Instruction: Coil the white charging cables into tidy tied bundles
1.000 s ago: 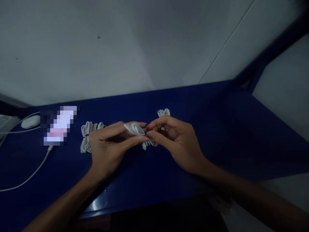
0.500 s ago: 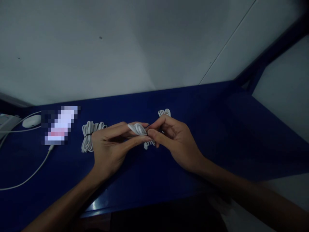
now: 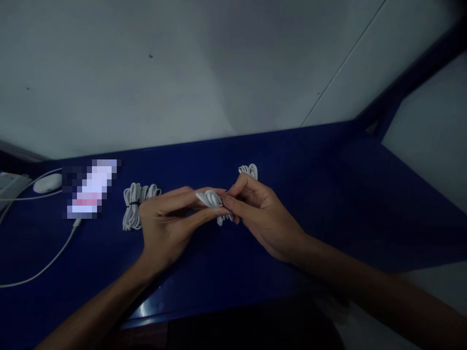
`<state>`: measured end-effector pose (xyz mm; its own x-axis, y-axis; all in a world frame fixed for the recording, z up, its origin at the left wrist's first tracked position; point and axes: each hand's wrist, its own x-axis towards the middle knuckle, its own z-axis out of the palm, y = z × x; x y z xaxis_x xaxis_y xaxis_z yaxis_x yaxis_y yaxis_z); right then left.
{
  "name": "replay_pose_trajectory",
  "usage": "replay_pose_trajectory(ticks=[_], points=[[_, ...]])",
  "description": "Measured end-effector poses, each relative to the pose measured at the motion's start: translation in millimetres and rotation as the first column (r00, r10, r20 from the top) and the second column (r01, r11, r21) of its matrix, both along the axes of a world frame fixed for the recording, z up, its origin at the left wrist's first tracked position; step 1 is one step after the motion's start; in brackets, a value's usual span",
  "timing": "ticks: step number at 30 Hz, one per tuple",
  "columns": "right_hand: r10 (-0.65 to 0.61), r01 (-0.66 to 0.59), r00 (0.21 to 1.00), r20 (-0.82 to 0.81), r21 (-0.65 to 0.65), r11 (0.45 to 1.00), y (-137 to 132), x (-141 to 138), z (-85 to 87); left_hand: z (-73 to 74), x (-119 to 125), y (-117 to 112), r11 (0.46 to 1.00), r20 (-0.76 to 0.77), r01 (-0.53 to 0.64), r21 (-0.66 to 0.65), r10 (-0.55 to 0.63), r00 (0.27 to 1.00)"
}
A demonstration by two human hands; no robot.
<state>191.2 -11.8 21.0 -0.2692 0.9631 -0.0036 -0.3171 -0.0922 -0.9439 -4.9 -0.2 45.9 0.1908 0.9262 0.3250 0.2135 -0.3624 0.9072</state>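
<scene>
Over the dark blue table [image 3: 328, 204] both my hands meet on one coiled white cable [image 3: 210, 199]. My left hand [image 3: 171, 223] pinches the coil between thumb and fingers. My right hand [image 3: 260, 214] closes its fingertips on the coil's right end, where a thin dark tie seems to sit. A short cable end hangs below the fingers. Another bundled white cable [image 3: 135, 204], bound with a dark tie, lies just left of my left hand. A third white coil [image 3: 248, 171] peeks out behind my right hand.
A blurred-out bright object [image 3: 91, 188] lies at the left with a white cord [image 3: 44, 265] running from it toward the table's front edge. A white mouse [image 3: 47, 183] sits at the far left. A pale wall rises behind the table.
My right hand's fingers have crept a little further onto the coil's end, and the coil has dropped slightly. Everything on the table lies where it was.
</scene>
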Motion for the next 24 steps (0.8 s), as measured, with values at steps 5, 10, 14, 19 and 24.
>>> replay_pose_trajectory(ticks=[5,10,14,19,24], points=[[0.065,-0.069,0.996,-0.063,-0.068,0.995,0.5,1.1,2.2,-0.4,0.1,-0.8,1.000,0.007,0.003,-0.014,-0.003,1.000],[0.061,-0.061,0.998,-0.005,-0.094,0.994,1.9,5.6,5.5,-1.6,2.5,0.5,0.994,0.110,0.031,-0.108,-0.019,0.994],[0.103,-0.106,0.994,-0.040,-0.076,0.991,3.3,7.5,6.3,-5.6,2.4,2.9,0.973,0.216,0.063,-0.221,-0.014,0.976],[0.051,-0.052,0.998,0.038,0.039,0.998,2.7,6.0,6.1,-8.5,3.4,5.0,0.955,0.301,0.114,-0.274,-0.027,0.953],[-0.016,0.000,0.990,0.138,0.112,0.994,1.2,5.5,9.7,-8.2,6.1,5.6,0.941,0.328,0.133,-0.312,-0.024,0.944]])
